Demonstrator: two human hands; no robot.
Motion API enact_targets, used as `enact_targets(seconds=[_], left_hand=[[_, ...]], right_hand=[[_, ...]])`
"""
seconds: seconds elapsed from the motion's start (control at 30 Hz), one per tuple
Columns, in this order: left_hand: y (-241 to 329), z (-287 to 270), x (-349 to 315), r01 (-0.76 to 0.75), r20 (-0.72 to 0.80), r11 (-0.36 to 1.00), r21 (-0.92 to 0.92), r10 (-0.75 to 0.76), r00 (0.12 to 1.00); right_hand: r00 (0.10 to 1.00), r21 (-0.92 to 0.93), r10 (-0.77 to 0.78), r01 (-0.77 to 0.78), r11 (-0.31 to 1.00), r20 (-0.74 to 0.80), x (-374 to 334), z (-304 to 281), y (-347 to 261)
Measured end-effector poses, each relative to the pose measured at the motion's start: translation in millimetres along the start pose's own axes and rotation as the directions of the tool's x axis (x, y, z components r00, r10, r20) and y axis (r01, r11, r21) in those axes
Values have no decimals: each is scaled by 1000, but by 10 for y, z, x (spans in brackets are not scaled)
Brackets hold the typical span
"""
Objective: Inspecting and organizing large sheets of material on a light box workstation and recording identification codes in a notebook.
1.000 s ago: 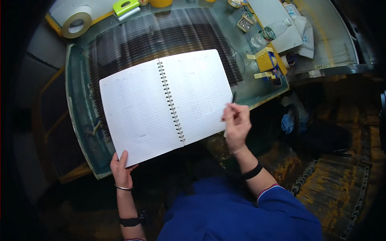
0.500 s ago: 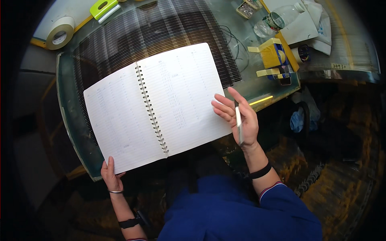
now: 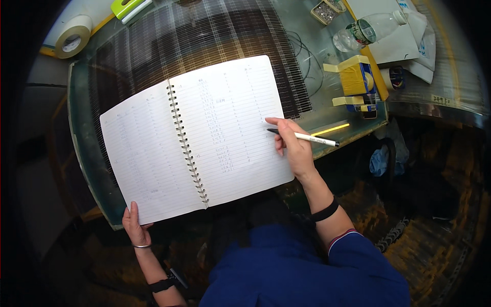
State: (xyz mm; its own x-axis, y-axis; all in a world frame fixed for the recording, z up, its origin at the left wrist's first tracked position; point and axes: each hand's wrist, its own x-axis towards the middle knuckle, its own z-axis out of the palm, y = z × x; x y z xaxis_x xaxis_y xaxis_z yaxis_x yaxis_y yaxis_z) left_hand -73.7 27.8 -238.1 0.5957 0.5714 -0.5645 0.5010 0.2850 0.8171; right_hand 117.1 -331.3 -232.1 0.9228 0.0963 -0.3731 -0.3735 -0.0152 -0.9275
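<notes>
"Where's the notebook (image 3: 240,112)?"

"Open, over the near edge of the counter (image 3: 319,113). The left hand (image 3: 136,227) has its fingers clamped on the notebook's near left corner."

"And the right hand (image 3: 296,148)?"

"At the notebook's right edge, fingers closed on the pen (image 3: 309,137), index stretched out. I can't tell whether the pen's tip touches."

"How to do this well?"

"Hold that corner steady and flat, with the tip clear of written rows."
</notes>
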Motion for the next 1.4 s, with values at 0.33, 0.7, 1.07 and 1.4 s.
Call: enact_targets(seconds=[0.33, 0.7, 1.07, 1.4], left_hand=[[33, 4, -14, 15, -20, 1000, 16, -15, 1000], [20, 14, -6, 18, -13, 1000, 3, -18, 1000], [-16, -21, 16, -4, -25, 1000, 30, 5, 1000], [-24, -2, -6, -21, -32, 999, 28, 22, 999]], right_hand=[[982, -176, -164, 145, 974, -99, 61, 73, 168], [926, -389, -353, 279, 878, -133, 98, 65, 300], [873, -515, -484, 387, 765, -62, 81, 100, 204], [546, -438, -802, 677, 592, -241, 12, -162, -41]])
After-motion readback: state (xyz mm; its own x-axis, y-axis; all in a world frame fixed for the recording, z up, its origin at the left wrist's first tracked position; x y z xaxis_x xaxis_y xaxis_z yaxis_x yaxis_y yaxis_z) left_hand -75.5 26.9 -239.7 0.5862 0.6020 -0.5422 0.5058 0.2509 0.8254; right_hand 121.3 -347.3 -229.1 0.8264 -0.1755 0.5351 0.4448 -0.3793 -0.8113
